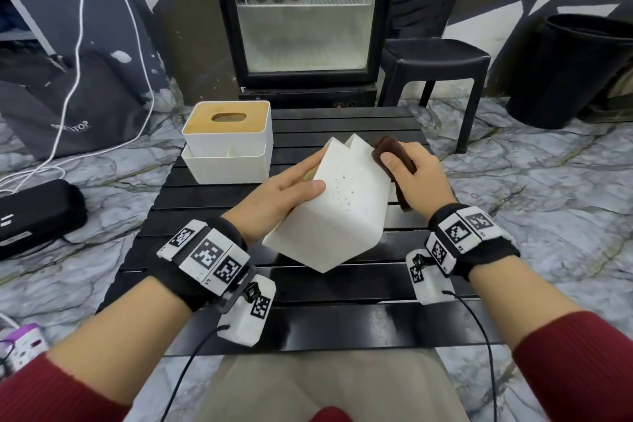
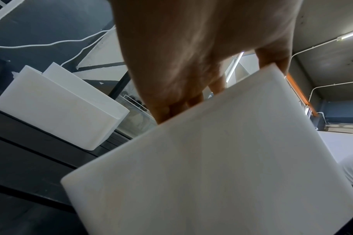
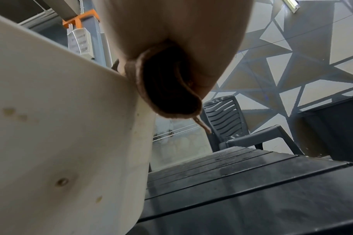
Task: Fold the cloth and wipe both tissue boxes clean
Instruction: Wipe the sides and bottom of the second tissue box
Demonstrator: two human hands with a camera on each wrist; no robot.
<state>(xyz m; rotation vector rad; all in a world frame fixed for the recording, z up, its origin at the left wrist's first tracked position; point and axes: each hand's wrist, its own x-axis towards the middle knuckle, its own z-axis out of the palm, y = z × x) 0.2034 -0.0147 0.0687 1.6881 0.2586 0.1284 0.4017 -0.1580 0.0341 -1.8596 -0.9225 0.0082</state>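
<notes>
A white tissue box point(image 1: 335, 212) is tipped on its lower edge over the black slatted table point(image 1: 342, 312), its spotted side facing up. My left hand point(image 1: 284, 192) grips its left side, thumb on the spotted face. My right hand point(image 1: 411, 171) grips a folded brown cloth point(image 1: 394, 151) and presses it against the box's upper right edge. In the right wrist view the cloth point(image 3: 167, 89) bulges from the hand beside the stained box wall point(image 3: 61, 143). The left wrist view shows the held box point(image 2: 212, 167) from below. A second white tissue box point(image 1: 227, 144) with a wooden lid stands upright at the table's back left.
A glass-door fridge point(image 1: 301, 10) stands behind the table, with a black plastic chair point(image 1: 435, 58) and a black bin point(image 1: 568, 68) to its right. A black case point(image 1: 37, 212) and white cables point(image 1: 78, 44) lie on the marble floor at left.
</notes>
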